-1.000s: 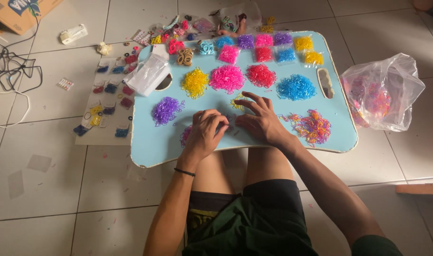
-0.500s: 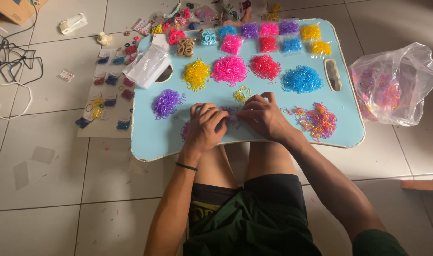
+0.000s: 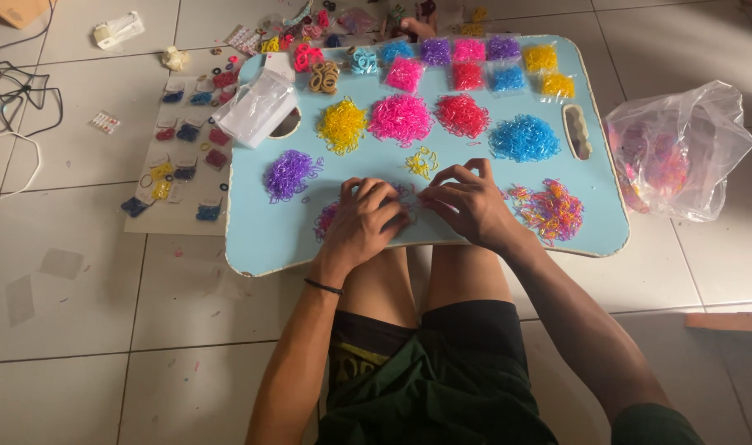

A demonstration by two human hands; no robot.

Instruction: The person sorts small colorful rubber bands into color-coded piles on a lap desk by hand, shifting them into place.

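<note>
Your left hand (image 3: 361, 221) and right hand (image 3: 468, 206) rest together at the near edge of the light-blue lap tray (image 3: 260, 239), fingers curled over a small scatter of mixed bands (image 3: 405, 195); what they pinch cannot be told. Beyond lie purple (image 3: 288, 174), yellow (image 3: 341, 125), pink (image 3: 400, 119) and blue (image 3: 522, 138) band heaps.

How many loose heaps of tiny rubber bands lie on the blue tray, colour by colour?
Yellow: 2, a big heap and a small scatter
Pink: 1
Red: 1
Blue: 1
Purple: 1
Mixed colours: 1
Total: 7 heaps on the tray. More bands lie half hidden under the left hand and right hand, not counted.
</note>
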